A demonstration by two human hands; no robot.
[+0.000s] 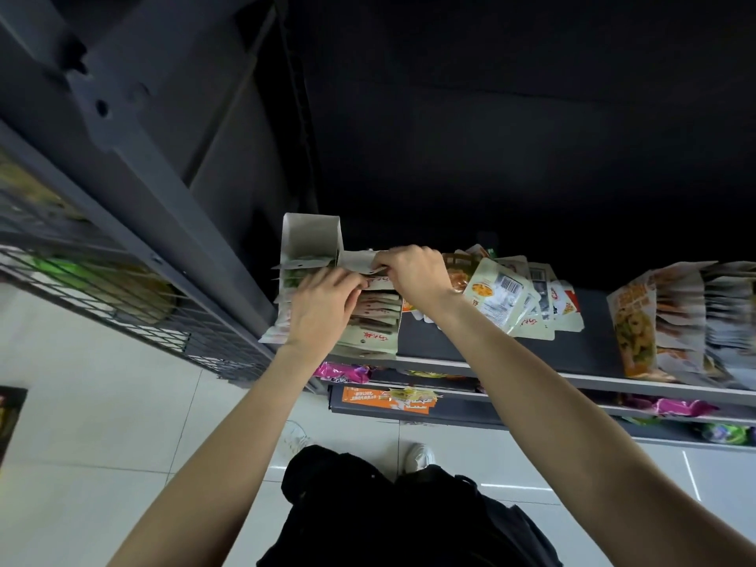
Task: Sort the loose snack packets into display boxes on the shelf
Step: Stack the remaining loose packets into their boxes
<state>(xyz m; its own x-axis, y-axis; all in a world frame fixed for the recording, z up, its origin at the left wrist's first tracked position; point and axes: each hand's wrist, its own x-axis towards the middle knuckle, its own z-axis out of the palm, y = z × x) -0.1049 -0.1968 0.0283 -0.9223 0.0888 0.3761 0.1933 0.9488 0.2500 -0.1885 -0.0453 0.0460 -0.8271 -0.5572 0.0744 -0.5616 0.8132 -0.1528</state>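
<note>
Right at the fingers (378,268) of the right hand (413,276), a pale packet top (360,261) is pinched at the back of the row, and the left hand (323,304) has its fingers curled in against the same packets, pinching and steadying them from the near side. Both hands work over one display box (313,239), its cardboard back flap standing up at the far left of the shelf (491,367).

Moving outward, that box already holds a tidy overlapped row of cream packets (374,321), running toward the shelf's front edge. Just right of the right wrist lies a loose heap of snack packets (503,296), some face down with a barcode showing, some face up with a picture of orange food. Further right stands another filed row of packets (662,321) with a yellow-green snack pictured on the front one.

So, a judgement on progress: partway. One box looks nearly filled, while the loose heap is not yet sorted.

As for writing, red brush-style characters sit on the front cream packet, too small and inverted to read. An orange price tag (384,396) on the shelf below carries print that cannot be read either.
</note>
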